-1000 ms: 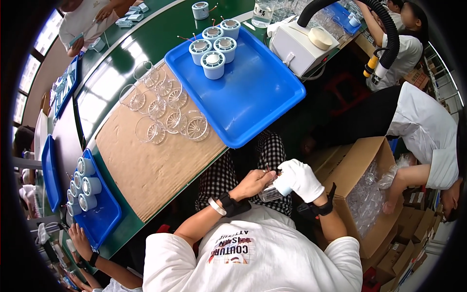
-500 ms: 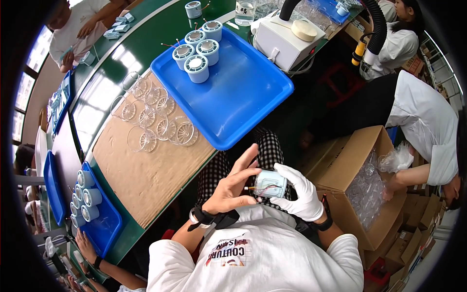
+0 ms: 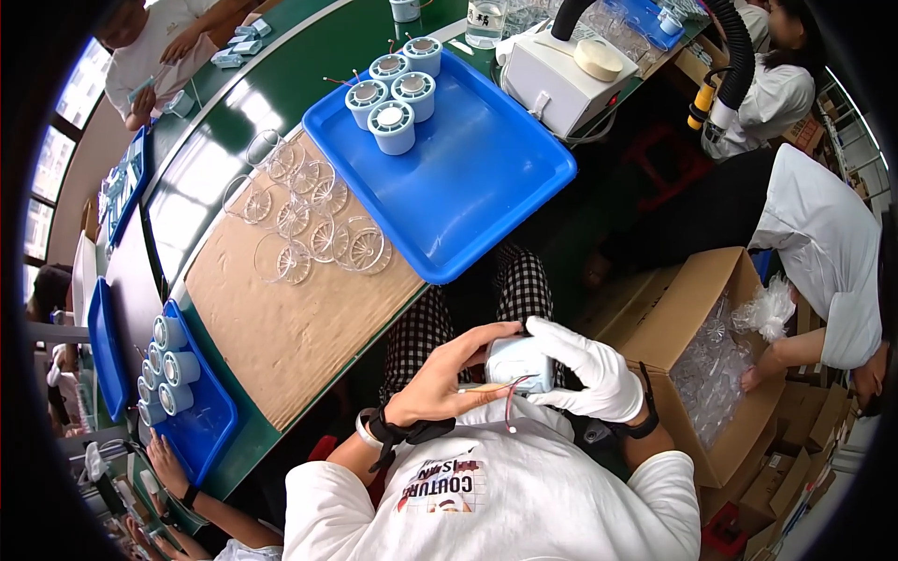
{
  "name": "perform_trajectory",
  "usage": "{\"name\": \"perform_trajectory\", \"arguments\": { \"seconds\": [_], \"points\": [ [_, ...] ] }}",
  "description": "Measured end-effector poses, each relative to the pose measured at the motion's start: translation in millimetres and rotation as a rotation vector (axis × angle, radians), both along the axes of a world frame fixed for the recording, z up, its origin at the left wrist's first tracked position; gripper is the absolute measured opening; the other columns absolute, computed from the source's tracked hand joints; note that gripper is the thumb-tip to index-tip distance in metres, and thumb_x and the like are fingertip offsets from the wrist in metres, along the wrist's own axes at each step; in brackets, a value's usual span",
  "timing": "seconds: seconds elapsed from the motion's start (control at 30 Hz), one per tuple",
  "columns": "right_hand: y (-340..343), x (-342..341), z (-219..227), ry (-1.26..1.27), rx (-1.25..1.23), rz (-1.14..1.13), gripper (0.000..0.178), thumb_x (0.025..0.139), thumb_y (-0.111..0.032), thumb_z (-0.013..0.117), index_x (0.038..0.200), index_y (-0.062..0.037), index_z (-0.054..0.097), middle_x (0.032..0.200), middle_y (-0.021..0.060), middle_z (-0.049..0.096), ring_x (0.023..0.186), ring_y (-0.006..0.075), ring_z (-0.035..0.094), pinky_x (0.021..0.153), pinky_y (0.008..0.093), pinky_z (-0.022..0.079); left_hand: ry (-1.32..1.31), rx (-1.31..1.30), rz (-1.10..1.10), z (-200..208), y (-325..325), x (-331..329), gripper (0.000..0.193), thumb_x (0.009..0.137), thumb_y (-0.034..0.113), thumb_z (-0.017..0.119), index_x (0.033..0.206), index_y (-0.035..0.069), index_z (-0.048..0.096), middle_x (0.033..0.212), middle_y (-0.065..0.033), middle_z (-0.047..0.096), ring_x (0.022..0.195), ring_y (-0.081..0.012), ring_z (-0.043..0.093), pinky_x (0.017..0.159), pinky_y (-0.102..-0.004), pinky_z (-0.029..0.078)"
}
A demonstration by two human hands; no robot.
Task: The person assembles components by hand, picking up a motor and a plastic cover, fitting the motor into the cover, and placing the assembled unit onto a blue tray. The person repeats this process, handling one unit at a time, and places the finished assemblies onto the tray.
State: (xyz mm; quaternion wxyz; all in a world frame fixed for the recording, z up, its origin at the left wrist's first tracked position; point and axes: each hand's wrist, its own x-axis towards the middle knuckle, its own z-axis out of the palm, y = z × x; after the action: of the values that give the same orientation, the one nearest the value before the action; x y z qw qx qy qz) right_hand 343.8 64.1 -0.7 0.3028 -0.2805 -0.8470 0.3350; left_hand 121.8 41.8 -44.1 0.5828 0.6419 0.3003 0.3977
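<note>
Above my lap, both hands grip a light blue rounded plastic housing (image 3: 520,361). Thin red and dark wires (image 3: 511,397) trail from it toward my shirt, ending in a small white plug. My bare left hand (image 3: 447,376) is closed on the housing's left side, its thumb low beside the wires and its fingers along the top edge. In a white glove, my right hand (image 3: 596,376) wraps the right side, fingers above and thumb below. The underside of the housing is hidden.
Similar blue units (image 3: 393,129) stand grouped in a blue tray (image 3: 458,201). Clear plastic spoked rings (image 3: 293,220) lie on cardboard (image 3: 271,346). A white box machine (image 3: 561,84) is at the back. Rightward, a co-worker's arm (image 3: 790,351) reaches into a carton (image 3: 655,327) of clear parts.
My left hand's raised, spread fingers have come down and closed on the housing. The housing has turned, and its wires now dangle toward me. The view has shifted slightly.
</note>
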Motion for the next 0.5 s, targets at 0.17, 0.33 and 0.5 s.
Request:
{"name": "perform_trajectory", "arguments": {
  "seconds": [0.17, 0.33, 0.5],
  "points": [
    [-2.8, -27.1, -3.7, -0.231, -0.363, 0.104, 0.072, 0.067, -0.026, 0.074, 0.123, 0.0005, 0.038, 0.116, 0.0186, 0.05, 0.101, 0.0315, 0.055, 0.082, 0.0336, 0.047, -0.115, -0.378, -0.003, -9.8, -15.9, 13.4, 0.059, 0.078, 0.032, 0.061, 0.123, 0.001, 0.038, 0.119, -0.0126, 0.044, 0.11, -0.022, 0.045, 0.093, -0.0365, 0.036],
    [-2.6, -59.7, -13.5, -0.022, 0.024, 0.104, 0.075, 0.061, -0.036, 0.075, 0.118, -0.0004, 0.042, 0.114, 0.0156, 0.051, 0.1, 0.0315, 0.052, 0.084, 0.0397, 0.041, -0.27, -0.569, 0.162, -12.4, -27.0, -0.2, 0.063, 0.078, 0.041, 0.057, 0.123, 0.002, 0.037, 0.114, -0.01, 0.047, 0.104, -0.0174, 0.046, 0.089, -0.0326, 0.037],
    [-1.5, -94.4, -0.5, -0.019, 0.296, 0.168, 0.078, 0.059, -0.044, 0.074, 0.116, -0.0014, 0.043, 0.112, 0.0134, 0.05, 0.101, 0.0316, 0.049, 0.088, 0.0424, 0.037, -0.342, -0.594, 0.167, 13.9, -33.1, -30.5, 0.065, 0.075, 0.042, 0.059, 0.122, 0.002, 0.038, 0.111, -0.0094, 0.049, 0.104, -0.0159, 0.046, 0.089, -0.0307, 0.036]
  ]
}}
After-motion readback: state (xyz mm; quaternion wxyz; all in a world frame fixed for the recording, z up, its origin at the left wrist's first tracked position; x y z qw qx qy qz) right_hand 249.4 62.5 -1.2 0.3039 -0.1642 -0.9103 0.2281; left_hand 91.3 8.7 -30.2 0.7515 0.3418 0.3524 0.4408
